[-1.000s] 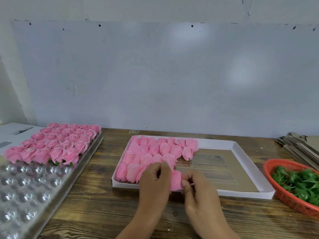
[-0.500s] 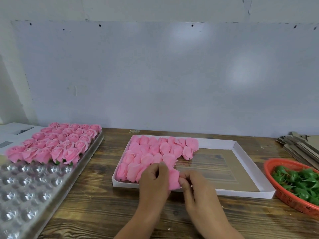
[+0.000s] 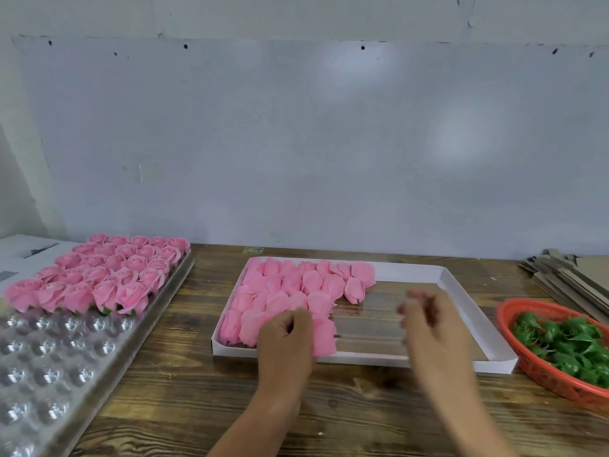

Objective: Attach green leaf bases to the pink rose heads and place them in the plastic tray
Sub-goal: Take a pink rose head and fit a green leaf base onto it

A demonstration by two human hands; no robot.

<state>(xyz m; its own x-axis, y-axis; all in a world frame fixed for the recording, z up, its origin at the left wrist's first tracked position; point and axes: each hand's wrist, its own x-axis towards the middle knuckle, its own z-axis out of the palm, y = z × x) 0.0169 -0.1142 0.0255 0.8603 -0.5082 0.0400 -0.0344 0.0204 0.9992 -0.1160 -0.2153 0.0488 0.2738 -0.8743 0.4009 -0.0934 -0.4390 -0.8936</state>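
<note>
My left hand (image 3: 286,347) grips a pink rose head (image 3: 324,338) lying sideways over the front edge of the white cardboard box (image 3: 458,291), a short stem tip poking out to its right. My right hand (image 3: 431,328) is blurred above the box's bare right half, fingers loosely curled, holding nothing I can make out. Several loose rose heads (image 3: 290,291) fill the box's left part. Green leaf bases (image 3: 566,344) lie in an orange basket (image 3: 540,374) at the right. Finished roses (image 3: 105,275) stand in the far part of the clear plastic tray (image 3: 49,364) at the left.
A stack of flat cardboard pieces (image 3: 566,275) lies at the back right. White paper (image 3: 23,255) lies behind the tray at the far left. The wooden table (image 3: 197,397) ends at a pale wall just behind the box.
My right hand has let go of the rose head and moved right, toward the basket. My left hand still holds the rose at the box's front edge.
</note>
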